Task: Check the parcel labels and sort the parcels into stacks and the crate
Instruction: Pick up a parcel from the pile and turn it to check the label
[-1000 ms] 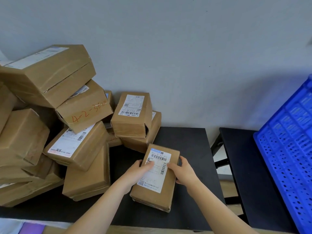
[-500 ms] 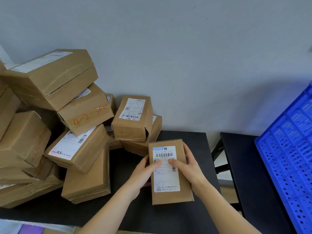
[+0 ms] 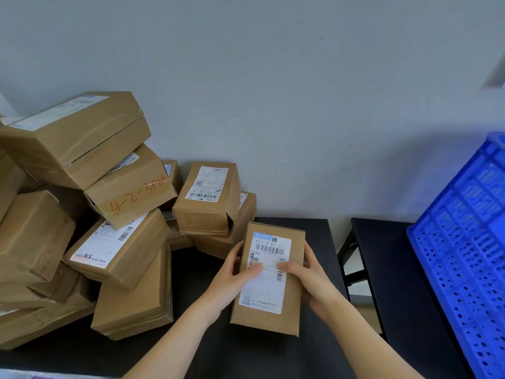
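I hold the small labelled parcel [image 3: 262, 321] between both hands. My left hand [image 3: 232, 272] grips its left edge and my right hand [image 3: 314, 280] grips its right edge, with both thumbs lying across the shipping label [image 3: 262, 294].

That is my nearest worry: the thumbs cover the label's middle lines, so I could misread it and sort the box wrongly. The hold is only on the side edges, and I cannot tell whether the near end rests on the black worktop [image 3: 213, 351]. If I release one hand to carry the parcel, I judge it may pivot and drop.

Just beyond my left hand stands a two-box stack [image 3: 235, 231], and the top parcel [image 3: 207, 198] has a gaping end flap. A careless swing that way could knock it over. Further left of that hand lies the loose heap, where the box marked 4-2-3520 [image 3: 131, 192] is wedged at a tilt. It looks ready to slide if bumped.

Well off to the right of my right hand is the blue crate [image 3: 464, 242] on a second worktop [image 3: 388, 255], with a gap between the two surfaces. A short toss could land the parcel in that gap.

The parcel lies between my hands, label up and barcode end away from me. It is near the stack and well apart from the crate.
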Tool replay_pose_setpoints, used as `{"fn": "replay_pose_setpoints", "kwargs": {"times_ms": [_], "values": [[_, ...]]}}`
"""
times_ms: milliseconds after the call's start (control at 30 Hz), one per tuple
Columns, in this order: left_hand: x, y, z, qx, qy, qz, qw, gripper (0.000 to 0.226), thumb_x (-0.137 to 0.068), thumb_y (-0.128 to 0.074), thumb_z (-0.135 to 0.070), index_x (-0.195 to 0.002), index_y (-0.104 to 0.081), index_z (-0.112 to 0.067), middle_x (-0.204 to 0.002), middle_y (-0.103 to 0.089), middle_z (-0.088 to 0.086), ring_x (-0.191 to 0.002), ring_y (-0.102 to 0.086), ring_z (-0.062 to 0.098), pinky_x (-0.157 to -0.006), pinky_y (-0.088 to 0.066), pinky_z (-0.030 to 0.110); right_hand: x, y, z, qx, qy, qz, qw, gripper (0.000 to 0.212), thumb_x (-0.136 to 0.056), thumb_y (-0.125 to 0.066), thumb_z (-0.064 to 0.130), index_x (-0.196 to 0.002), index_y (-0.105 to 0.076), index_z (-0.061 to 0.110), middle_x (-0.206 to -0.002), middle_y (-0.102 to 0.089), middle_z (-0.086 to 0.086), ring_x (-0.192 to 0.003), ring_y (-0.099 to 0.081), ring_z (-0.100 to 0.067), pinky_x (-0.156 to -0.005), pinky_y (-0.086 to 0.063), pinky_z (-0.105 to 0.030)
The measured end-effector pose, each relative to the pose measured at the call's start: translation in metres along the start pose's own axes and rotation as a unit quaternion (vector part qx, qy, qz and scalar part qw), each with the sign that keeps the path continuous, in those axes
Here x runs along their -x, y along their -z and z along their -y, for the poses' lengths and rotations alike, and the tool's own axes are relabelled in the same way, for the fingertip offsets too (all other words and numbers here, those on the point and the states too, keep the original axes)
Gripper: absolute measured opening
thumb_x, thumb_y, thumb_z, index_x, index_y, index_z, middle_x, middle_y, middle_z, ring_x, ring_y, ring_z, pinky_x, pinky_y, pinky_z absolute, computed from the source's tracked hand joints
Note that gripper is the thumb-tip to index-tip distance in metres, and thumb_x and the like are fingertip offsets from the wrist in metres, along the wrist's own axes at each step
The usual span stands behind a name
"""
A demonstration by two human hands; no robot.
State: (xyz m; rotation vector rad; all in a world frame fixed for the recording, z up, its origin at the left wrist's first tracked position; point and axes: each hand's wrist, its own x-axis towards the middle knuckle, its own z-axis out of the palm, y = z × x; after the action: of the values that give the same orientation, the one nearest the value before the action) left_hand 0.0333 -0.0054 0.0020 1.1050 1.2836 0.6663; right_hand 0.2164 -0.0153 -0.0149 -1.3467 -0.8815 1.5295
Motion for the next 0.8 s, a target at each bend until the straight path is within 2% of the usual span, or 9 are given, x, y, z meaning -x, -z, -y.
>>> {"fn": "replay_pose_setpoints", "kwargs": {"times_ms": [100,200,300,400,533,667,800], "values": [[-0.003,-0.002,-0.002,0.017,0.016,0.006,1.0,0.069,-0.082,-0.07,-0.03,-0.132,-0.023,-0.042,-0.121,-0.055,-0.007,-0.103,-0.06,0.011,-0.076,-0.052,0.024,-0.002,-0.001,-0.003,-0.007,0.0,0.0,1.0,0.096,-0.05,-0.085,0.032,-0.135,-0.04,0.038,-0.114,-0.067,-0.003,-0.103,-0.066,-0.024,-0.088,-0.055,-0.046],[-0.009,-0.007,0.0,0.014,0.032,-0.002,0.999,0.077,-0.081,-0.072,-0.027,-0.141,-0.024,-0.033,-0.123,-0.056,-0.005,-0.102,-0.06,0.011,-0.072,-0.051,0.022,-0.005,0.003,-0.005,-0.001,-0.015,0.0,1.0,0.108,-0.049,-0.085,0.034,-0.142,-0.031,0.036,-0.117,-0.065,-0.004,-0.102,-0.066,-0.024,-0.091,-0.053,-0.049],[-0.015,-0.013,0.003,0.024,0.057,-0.022,0.998,0.08,-0.081,-0.073,-0.029,-0.145,-0.025,-0.028,-0.121,-0.056,-0.005,-0.096,-0.058,0.008,-0.068,-0.049,0.021,-0.006,0.007,-0.005,0.013,-0.023,0.037,0.999,0.103,-0.055,-0.084,0.027,-0.142,-0.029,0.034,-0.116,-0.067,-0.003,-0.102,-0.067,-0.023,-0.09,-0.053,-0.049],[-0.019,-0.018,0.006,0.025,0.074,-0.032,0.996,0.079,-0.081,-0.072,-0.033,-0.146,-0.026,-0.026,-0.128,-0.055,-0.001,-0.098,-0.057,0.009,-0.068,-0.048,0.021,-0.007,0.013,-0.007,0.025,-0.04,0.049,0.998,0.111,-0.054,-0.085,0.029,-0.145,-0.023,0.037,-0.119,-0.065,-0.002,-0.104,-0.066,-0.022,-0.092,-0.052,-0.049],[-0.021,-0.02,0.008,0.015,0.077,-0.01,0.997,0.081,-0.081,-0.071,-0.035,-0.147,-0.023,-0.027,-0.132,-0.054,-0.002,-0.099,-0.055,0.007,-0.07,-0.044,0.018,-0.01,0.017,-0.01,0.039,-0.044,0.043,0.997,0.116,-0.049,-0.085,0.034,-0.146,-0.021,0.038,-0.12,-0.064,-0.001,-0.104,-0.066,-0.022,-0.091,-0.053,-0.049],[-0.027,-0.02,0.006,-0.001,0.07,-0.011,0.997,0.084,-0.08,-0.072,-0.036,-0.147,-0.023,-0.026,-0.131,-0.054,-0.002,-0.1,-0.055,0.008,-0.077,-0.046,0.022,-0.015,0.02,-0.008,0.034,-0.04,0.038,0.998,0.114,-0.05,-0.085,0.034,-0.145,-0.022,0.036,-0.119,-0.064,-0.002,-0.102,-0.067,-0.021,-0.089,-0.054,-0.048],[-0.031,-0.021,0.002,-0.008,0.064,-0.018,0.998,0.083,-0.079,-0.073,-0.036,-0.146,-0.025,-0.025,-0.13,-0.055,-0.003,-0.097,-0.057,0.006,-0.069,-0.046,0.018,-0.02,0.023,-0.006,0.036,-0.037,0.032,0.998,0.115,-0.048,-0.086,0.034,-0.145,-0.024,0.035,-0.118,-0.065,-0.002,-0.101,-0.068,-0.021,-0.089,-0.054,-0.049]]}}
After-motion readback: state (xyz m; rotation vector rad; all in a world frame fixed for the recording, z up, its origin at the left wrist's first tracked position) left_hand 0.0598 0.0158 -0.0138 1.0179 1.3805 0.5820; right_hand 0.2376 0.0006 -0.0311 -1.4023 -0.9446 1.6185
